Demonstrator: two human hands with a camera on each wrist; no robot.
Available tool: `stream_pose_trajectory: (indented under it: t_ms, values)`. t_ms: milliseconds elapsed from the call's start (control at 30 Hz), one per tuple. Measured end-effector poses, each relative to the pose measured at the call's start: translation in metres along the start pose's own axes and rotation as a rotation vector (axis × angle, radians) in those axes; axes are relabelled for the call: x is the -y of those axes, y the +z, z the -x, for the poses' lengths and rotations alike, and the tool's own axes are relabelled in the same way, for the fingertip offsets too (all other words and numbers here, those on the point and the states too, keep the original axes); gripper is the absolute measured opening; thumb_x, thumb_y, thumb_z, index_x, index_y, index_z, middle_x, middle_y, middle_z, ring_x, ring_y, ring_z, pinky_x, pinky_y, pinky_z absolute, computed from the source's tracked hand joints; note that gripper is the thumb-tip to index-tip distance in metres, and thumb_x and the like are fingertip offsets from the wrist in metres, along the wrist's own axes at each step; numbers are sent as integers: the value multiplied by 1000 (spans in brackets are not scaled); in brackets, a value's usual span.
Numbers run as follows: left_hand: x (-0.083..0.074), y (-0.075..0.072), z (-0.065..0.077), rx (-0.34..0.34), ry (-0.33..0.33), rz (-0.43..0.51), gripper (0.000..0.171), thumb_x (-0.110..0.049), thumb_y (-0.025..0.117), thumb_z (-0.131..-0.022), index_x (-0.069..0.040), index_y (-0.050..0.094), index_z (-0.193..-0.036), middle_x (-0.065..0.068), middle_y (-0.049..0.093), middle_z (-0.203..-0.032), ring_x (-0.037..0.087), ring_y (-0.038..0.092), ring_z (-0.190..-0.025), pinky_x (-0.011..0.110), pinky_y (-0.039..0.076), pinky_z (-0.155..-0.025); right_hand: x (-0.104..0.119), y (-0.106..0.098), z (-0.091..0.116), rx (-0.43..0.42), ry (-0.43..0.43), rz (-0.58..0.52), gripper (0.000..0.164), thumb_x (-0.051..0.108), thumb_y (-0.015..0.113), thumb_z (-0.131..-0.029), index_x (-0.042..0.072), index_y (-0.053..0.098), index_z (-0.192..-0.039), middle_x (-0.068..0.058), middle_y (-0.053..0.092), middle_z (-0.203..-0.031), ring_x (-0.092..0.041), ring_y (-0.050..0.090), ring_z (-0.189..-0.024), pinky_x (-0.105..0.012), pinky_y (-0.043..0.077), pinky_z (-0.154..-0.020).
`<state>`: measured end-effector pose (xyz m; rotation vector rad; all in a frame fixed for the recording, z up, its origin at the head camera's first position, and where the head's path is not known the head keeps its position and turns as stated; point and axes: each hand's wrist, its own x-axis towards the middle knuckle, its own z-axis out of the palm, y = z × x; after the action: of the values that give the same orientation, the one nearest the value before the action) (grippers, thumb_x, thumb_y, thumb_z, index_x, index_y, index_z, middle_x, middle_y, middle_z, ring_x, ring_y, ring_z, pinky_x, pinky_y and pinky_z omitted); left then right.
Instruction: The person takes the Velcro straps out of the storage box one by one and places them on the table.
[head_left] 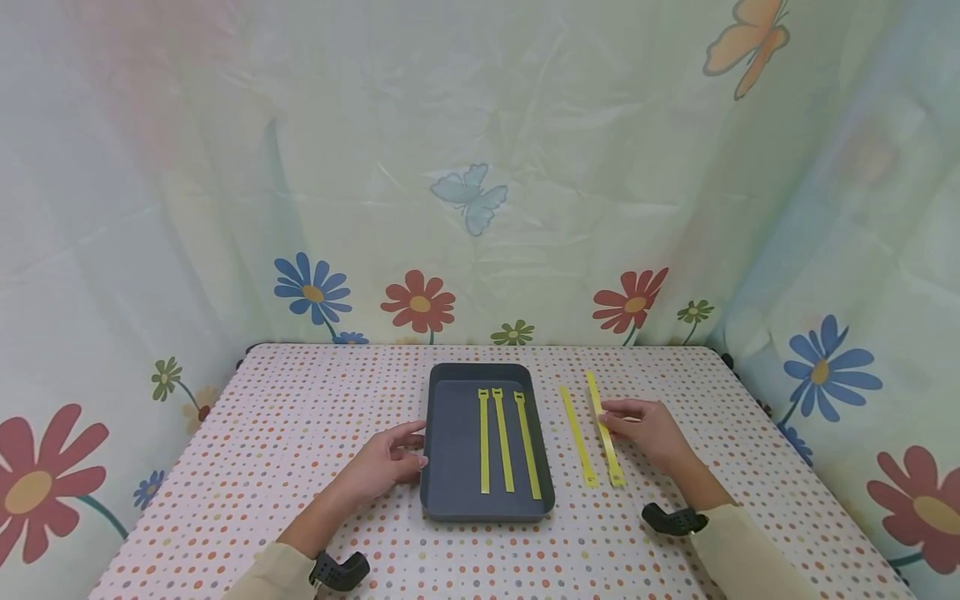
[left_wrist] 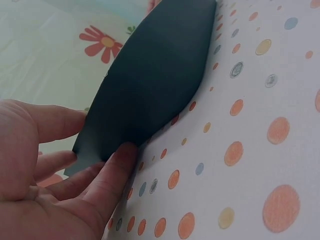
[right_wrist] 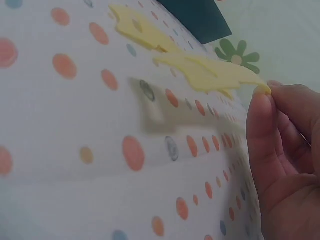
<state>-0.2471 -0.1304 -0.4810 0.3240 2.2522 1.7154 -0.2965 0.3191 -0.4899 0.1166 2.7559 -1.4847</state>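
My right hand (head_left: 641,429) pinches a yellow hook-and-loop cable tie (head_left: 606,442) between thumb and fingertips near its middle. In the right wrist view this tie (right_wrist: 210,74) is raised over the cloth and casts a shadow. A second yellow cable tie (head_left: 577,433) lies just left of it on the table. Three more yellow ties (head_left: 503,442) lie lengthwise in the right half of a dark grey tray (head_left: 453,450). At the tray's left side is my left hand (head_left: 386,458), its fingers loosely bent and fingertips against the outer wall (left_wrist: 145,75).
A dotted cloth (head_left: 322,392) covers the table under the tray and ties. Behind it hangs a curtain (head_left: 525,117) printed with flowers and butterflies, which also closes off both sides. Each wrist wears a black band (head_left: 340,572).
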Motion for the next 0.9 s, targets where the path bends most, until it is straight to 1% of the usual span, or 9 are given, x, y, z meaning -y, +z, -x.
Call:
stream_pose_trajectory:
  t_ms: [100,267,600,900]
  values:
    - [0,0,0,1,-1,10,63,-10,67,-97,-3,42,-155,26,54,-146,28,68,-115,37,62,-91,-1,0,1,-4,13,3,51,35,76,-94,5,67,-134,-21,61,-141,-19,68,-108,-21,61,-74]
    - [0,0,0,2,1,11,63,-10,66,-98,-3,42,-155,27,54,-145,28,68,-114,37,62,-90,-3,1,0,1,32,-22,49,34,76,-94,4,67,-133,-21,61,-141,-17,67,-104,-22,61,-74]
    - [2,-1,-2,2,14,-20,63,-11,68,-97,-3,43,-154,26,57,-144,25,69,-111,35,61,-90,-8,3,-5,11,35,-18,50,35,76,-93,5,68,-133,-20,64,-136,-13,69,-93,-23,61,-71]
    - [3,-2,-2,10,17,-5,64,-12,68,-97,-3,42,-155,26,56,-145,24,68,-112,35,61,-91,-6,5,-7,10,33,-18,46,29,77,-93,4,68,-131,-20,66,-133,-13,69,-91,-24,61,-70]
